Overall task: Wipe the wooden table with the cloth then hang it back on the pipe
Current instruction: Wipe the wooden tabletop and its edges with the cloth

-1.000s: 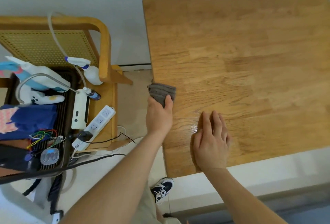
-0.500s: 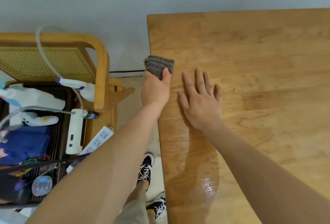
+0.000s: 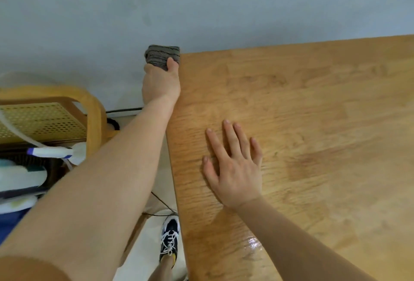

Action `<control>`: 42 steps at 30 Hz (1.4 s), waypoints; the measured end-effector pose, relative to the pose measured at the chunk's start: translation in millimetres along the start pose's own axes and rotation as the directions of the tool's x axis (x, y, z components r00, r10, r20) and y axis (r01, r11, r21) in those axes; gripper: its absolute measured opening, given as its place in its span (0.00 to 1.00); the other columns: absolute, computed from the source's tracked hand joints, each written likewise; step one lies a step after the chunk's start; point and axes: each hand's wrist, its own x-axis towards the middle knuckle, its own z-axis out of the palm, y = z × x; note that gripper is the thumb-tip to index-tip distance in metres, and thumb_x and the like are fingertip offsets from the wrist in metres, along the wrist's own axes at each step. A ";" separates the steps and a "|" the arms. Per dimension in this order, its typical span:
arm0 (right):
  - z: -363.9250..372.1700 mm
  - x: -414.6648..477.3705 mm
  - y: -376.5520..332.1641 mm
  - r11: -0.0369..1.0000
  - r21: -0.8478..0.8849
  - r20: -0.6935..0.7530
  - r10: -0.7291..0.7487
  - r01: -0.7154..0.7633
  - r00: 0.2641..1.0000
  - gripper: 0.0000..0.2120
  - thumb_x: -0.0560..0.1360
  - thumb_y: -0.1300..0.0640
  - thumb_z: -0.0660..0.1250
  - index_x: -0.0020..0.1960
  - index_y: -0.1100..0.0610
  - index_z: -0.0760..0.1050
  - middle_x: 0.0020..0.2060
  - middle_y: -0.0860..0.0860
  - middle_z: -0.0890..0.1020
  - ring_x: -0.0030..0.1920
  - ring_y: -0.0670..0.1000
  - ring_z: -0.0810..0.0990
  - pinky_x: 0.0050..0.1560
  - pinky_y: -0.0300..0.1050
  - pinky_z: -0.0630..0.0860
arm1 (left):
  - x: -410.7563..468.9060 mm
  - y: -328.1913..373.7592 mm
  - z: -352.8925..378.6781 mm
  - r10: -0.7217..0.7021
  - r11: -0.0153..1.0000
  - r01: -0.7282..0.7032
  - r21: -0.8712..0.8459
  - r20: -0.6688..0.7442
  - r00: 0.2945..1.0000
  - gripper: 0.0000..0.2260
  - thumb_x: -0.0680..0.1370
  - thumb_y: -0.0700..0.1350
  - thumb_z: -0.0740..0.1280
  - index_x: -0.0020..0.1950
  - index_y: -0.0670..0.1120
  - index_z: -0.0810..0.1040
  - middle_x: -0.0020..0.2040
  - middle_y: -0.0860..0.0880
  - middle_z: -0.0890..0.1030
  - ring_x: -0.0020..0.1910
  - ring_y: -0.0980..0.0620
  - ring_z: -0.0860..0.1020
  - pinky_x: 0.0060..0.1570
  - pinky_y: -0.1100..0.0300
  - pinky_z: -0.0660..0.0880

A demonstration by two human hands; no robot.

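Counter point(image 3: 313, 123): your wipe has run up its left edge to the far corner at the wall point(image 3: 201, 11). Right hand point(image 3: 235, 168) lies flat, fingers point(image 3: 230, 137) spread wide, now well back and right of the gripping fingers. Left hand point(image 3: 160, 83) grips the folded grey cloth point(image 3: 162, 55), fingers curled round it, the cloth sticking out ahead of them. Edge pass looks done; the pipe isn't in view.

Left hand point(image 3: 160, 81): grips folded grey cloth point(image 3: 163, 56) at wooden table's point(image 3: 313, 105) far-left corner, upper centre.
Right hand point(image 3: 235, 168): flat on tabletop, centre.
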 end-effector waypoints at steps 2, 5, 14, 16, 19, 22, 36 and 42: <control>0.3 -0.2 -0.1 1.000 0.012 -0.014 0.000 0.000 1.000 0.27 0.77 0.40 0.56 0.75 0.42 0.61 0.77 0.51 0.61 0.78 0.53 0.55 0.72 0.63 0.56 | 15.6 8.9 0.6 0.004 1.000 -0.004 -0.012 -0.005 1.000 0.21 0.79 0.59 0.53 0.61 0.45 0.70 0.47 0.50 0.74 0.42 0.49 0.73 0.40 0.57 0.67; 0.6 -0.3 1.1 1.000 0.012 0.000 -0.007 0.007 1.000 0.27 0.78 0.40 0.56 0.75 0.42 0.61 0.77 0.50 0.60 0.78 0.53 0.55 0.72 0.62 0.55 | 32.6 18.7 -0.8 0.033 0.999 -0.033 -0.006 0.043 0.999 0.16 0.78 0.56 0.54 0.44 0.47 0.75 0.39 0.51 0.75 0.37 0.51 0.73 0.33 0.58 0.65; 2.8 -0.6 3.0 0.998 0.061 -0.022 -0.001 0.002 1.000 0.26 0.77 0.41 0.57 0.74 0.43 0.63 0.77 0.49 0.62 0.78 0.52 0.55 0.73 0.62 0.55 | 35.9 40.3 -3.6 0.191 0.881 -0.262 0.393 0.210 0.959 0.23 0.74 0.64 0.52 0.40 0.47 0.76 0.40 0.48 0.77 0.47 0.44 0.76 0.49 0.52 0.72; 2.0 1.1 2.4 0.997 0.078 -0.014 -0.007 0.008 1.000 0.26 0.77 0.41 0.56 0.74 0.43 0.63 0.77 0.49 0.61 0.78 0.52 0.54 0.73 0.62 0.53 | 18.9 56.7 16.0 0.309 0.791 -0.395 0.467 0.251 0.917 0.24 0.75 0.63 0.50 0.41 0.48 0.77 0.38 0.49 0.75 0.48 0.43 0.75 0.60 0.46 0.66; 3.1 0.5 0.8 0.995 0.097 -0.027 -0.017 0.020 0.999 0.25 0.77 0.41 0.55 0.74 0.44 0.64 0.77 0.49 0.62 0.78 0.52 0.54 0.73 0.61 0.51 | -12.5 71.6 42.4 0.473 0.704 -0.580 0.409 0.338 0.813 0.23 0.76 0.63 0.48 0.47 0.51 0.78 0.43 0.49 0.78 0.53 0.43 0.76 0.66 0.43 0.60; 3.0 1.3 5.7 0.985 0.170 -0.052 -0.013 0.021 0.999 0.24 0.76 0.44 0.57 0.71 0.46 0.67 0.76 0.48 0.64 0.77 0.51 0.56 0.72 0.59 0.51 | -34.4 57.4 50.8 0.566 0.616 -0.693 0.373 0.403 0.720 0.27 0.78 0.64 0.47 0.73 0.55 0.64 0.73 0.49 0.66 0.73 0.47 0.61 0.72 0.44 0.52; -54.4 117.2 55.2 0.959 0.106 0.149 -0.275 0.261 0.950 0.26 0.82 0.44 0.45 0.78 0.49 0.54 0.79 0.54 0.51 0.79 0.54 0.43 0.75 0.61 0.40 | -145.7 -27.9 39.4 0.486 0.763 -0.445 0.469 0.037 0.873 0.22 0.82 0.52 0.48 0.75 0.49 0.61 0.76 0.50 0.61 0.76 0.53 0.54 0.74 0.50 0.52; -32.4 187.1 38.7 0.913 0.020 0.095 -0.407 0.407 0.908 0.26 0.82 0.43 0.46 0.78 0.47 0.56 0.78 0.54 0.56 0.78 0.54 0.49 0.76 0.59 0.41 | -139.9 -23.6 42.4 0.474 0.758 -0.411 0.507 0.006 0.880 0.26 0.79 0.51 0.45 0.75 0.45 0.61 0.75 0.49 0.63 0.76 0.53 0.55 0.74 0.52 0.50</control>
